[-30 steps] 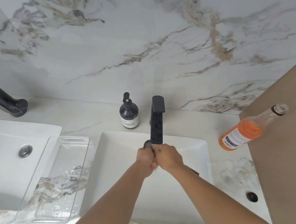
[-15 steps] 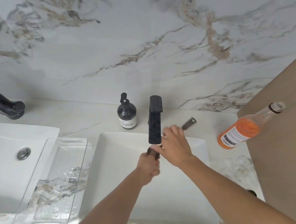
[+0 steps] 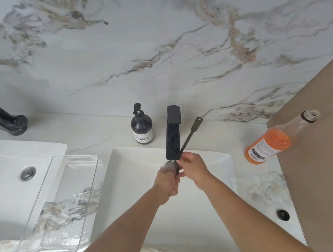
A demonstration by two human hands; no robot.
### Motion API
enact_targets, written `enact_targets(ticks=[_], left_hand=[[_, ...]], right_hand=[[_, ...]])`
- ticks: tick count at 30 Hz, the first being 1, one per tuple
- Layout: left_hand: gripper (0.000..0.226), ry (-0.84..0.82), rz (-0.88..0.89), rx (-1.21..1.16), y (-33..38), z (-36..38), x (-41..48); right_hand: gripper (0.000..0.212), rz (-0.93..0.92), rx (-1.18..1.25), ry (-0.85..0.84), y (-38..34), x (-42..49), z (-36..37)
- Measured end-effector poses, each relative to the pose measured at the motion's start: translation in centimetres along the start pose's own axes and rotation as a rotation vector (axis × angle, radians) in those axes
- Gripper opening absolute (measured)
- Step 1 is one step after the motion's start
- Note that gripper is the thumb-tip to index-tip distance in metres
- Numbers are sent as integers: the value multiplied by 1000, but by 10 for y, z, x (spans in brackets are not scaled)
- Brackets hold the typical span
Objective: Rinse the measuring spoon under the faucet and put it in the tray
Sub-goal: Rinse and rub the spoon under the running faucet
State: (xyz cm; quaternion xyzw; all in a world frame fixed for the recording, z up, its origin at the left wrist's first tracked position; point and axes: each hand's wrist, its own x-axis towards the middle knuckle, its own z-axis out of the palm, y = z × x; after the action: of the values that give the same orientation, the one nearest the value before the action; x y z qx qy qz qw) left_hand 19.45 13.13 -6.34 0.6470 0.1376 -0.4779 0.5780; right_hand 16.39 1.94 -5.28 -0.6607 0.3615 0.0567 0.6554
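Note:
A dark metal measuring spoon (image 3: 191, 135) with a long handle and a perforated end points up and right past the black faucet (image 3: 172, 133). Its bowl sits just below the spout, where water splashes. My right hand (image 3: 194, 167) grips the lower handle. My left hand (image 3: 167, 181) is closed around the bowel end, fingers rubbing it under the water. Both hands are over the white basin (image 3: 217, 182). The clear plastic tray (image 3: 67, 198), wet and holding nothing, rests to the left between the two basins.
A dark soap pump bottle (image 3: 141, 126) stands behind the basin, left of the faucet. An open bottle of orange liquid (image 3: 273, 142) lies at the right beside a brown panel (image 3: 327, 161). A second faucet (image 3: 0, 117) and a second basin (image 3: 8, 181) with a drain are at the left.
The spoon's handle has come out from behind the hands and now sticks up to the right of the faucet. My right hand has slid down the handle toward the bowl.

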Motion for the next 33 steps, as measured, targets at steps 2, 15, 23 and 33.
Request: enact_targets(ticks=[2, 15, 23, 33], left_hand=[[37, -57, -47, 202, 7, -5, -1], [43, 169, 237, 233, 3, -3, 16], [28, 269, 99, -105, -8, -6, 14], [9, 115, -16, 19, 3, -24, 12]], right_hand=[[26, 2, -206, -59, -9, 6, -6], [12, 70, 302, 95, -6, -4, 10], [7, 200, 839, 37, 17, -26, 30], [19, -198, -154, 366, -58, -53, -26]])
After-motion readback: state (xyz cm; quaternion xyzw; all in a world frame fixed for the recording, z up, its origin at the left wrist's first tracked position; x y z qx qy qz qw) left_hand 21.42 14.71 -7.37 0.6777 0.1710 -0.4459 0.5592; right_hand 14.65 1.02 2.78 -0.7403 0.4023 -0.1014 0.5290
